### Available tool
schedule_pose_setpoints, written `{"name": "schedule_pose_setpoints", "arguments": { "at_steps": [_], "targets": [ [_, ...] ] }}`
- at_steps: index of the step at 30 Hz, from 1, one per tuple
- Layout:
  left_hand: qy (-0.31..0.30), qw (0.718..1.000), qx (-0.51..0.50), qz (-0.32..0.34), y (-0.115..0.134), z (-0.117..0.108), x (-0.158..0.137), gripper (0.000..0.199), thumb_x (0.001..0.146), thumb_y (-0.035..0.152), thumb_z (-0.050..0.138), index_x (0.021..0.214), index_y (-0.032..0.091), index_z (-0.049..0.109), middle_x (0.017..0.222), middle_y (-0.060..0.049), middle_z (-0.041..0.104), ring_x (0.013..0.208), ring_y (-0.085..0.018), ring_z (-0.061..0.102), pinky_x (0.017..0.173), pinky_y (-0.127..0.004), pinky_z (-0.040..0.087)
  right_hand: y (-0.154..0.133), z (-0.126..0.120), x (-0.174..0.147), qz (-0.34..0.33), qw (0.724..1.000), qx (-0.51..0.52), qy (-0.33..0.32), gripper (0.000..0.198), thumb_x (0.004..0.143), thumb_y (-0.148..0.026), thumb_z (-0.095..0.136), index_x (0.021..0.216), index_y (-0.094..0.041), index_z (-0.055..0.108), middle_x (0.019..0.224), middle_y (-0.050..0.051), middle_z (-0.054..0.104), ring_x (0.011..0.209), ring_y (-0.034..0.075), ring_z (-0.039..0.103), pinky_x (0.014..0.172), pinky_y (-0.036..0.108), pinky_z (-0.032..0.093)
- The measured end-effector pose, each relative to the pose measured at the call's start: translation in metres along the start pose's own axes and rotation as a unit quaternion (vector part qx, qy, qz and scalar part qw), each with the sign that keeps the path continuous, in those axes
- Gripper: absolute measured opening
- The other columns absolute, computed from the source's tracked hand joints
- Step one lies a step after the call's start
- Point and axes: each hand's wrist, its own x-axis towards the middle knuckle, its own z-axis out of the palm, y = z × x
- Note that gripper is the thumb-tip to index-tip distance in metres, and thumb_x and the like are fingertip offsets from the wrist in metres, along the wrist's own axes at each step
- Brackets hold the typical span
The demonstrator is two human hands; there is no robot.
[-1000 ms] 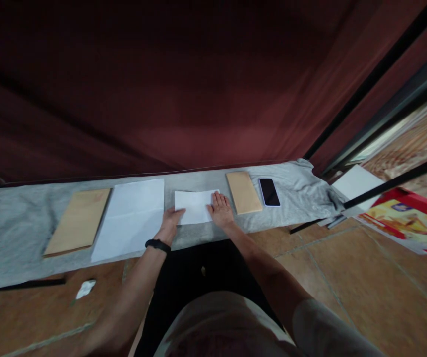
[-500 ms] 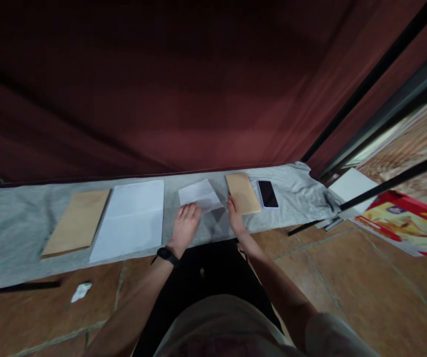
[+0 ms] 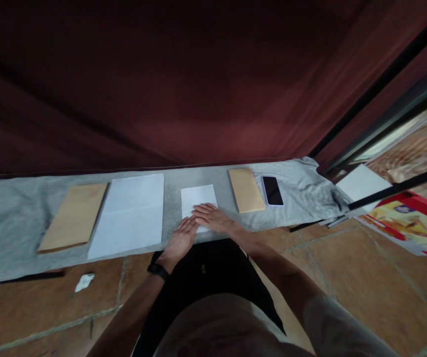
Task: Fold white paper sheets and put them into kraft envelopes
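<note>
A small sheet of white paper, apparently folded, lies flat on the grey cloth directly in front of me. My right hand rests palm down across its lower part, fingers stretched to the left. Beside it, my left hand lies flat at the paper's lower left edge, its fingertips meeting the right hand's. Both hands are open and grip nothing; they cover the paper's near portion. To the right of the paper is a brown envelope, apart from my hands.
Left of me lie larger white sheets and a stack of brown envelopes. A phone sits right of the small envelope. Grey cloth covers the narrow bench. A red-yellow box stands at right; crumpled paper is on the floor.
The white paper, tilted and lifted before, now lies flat and squared. My right hand has left the brown envelope's edge and moved left onto the paper; my left hand has flattened.
</note>
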Motion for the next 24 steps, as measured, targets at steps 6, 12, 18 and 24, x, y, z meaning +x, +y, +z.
{"name": "schedule_pose_setpoints", "arguments": {
  "at_steps": [6, 12, 18, 24],
  "targets": [
    [0.008, 1.000, -0.005, 0.021, -0.005, 0.003, -0.007, 0.052, 0.097, 0.022, 0.044, 0.147, 0.018, 0.055, 0.154, -0.011, 0.052, 0.146, -0.025, 0.045, 0.124, -0.047, 0.035, 0.020, -0.001, 0.033, -0.012, 0.999, -0.041, -0.028, 0.045, 0.105, -0.037, 0.051, 0.150, -0.035, 0.049, 0.163, -0.005, 0.038, 0.151, 0.018, 0.036, 0.128, 0.041, 0.023],
    [0.001, 0.999, -0.024, 0.038, -0.001, -0.005, -0.006, 0.050, 0.101, 0.031, 0.044, 0.150, 0.024, 0.050, 0.157, -0.006, 0.048, 0.149, -0.021, 0.040, 0.126, -0.046, 0.030, 0.038, -0.007, 0.060, 0.005, 0.997, -0.069, -0.014, 0.046, 0.106, -0.038, 0.050, 0.151, -0.032, 0.048, 0.164, -0.003, 0.036, 0.151, 0.019, 0.036, 0.128, 0.042, 0.021],
    [-0.005, 0.999, -0.026, 0.034, 0.001, -0.008, -0.006, 0.056, 0.102, 0.049, 0.045, 0.151, 0.023, 0.049, 0.159, -0.007, 0.046, 0.150, -0.024, 0.038, 0.126, -0.046, 0.029, 0.053, -0.007, 0.084, 0.073, 0.995, -0.073, -0.002, 0.049, 0.105, -0.037, 0.051, 0.152, -0.026, 0.048, 0.164, 0.003, 0.038, 0.150, 0.025, 0.038, 0.127, 0.048, 0.021],
    [-0.005, 0.998, -0.062, 0.000, 0.003, -0.014, -0.002, 0.050, 0.106, 0.037, 0.032, 0.146, 0.020, 0.055, 0.152, -0.007, 0.056, 0.143, -0.021, 0.049, 0.122, -0.044, 0.035, 0.020, -0.002, 0.061, 0.155, 0.987, -0.034, 0.039, 0.050, 0.107, -0.033, 0.039, 0.154, -0.014, 0.045, 0.165, 0.010, 0.035, 0.150, 0.026, 0.037, 0.126, 0.045, 0.026]
  ]
}}
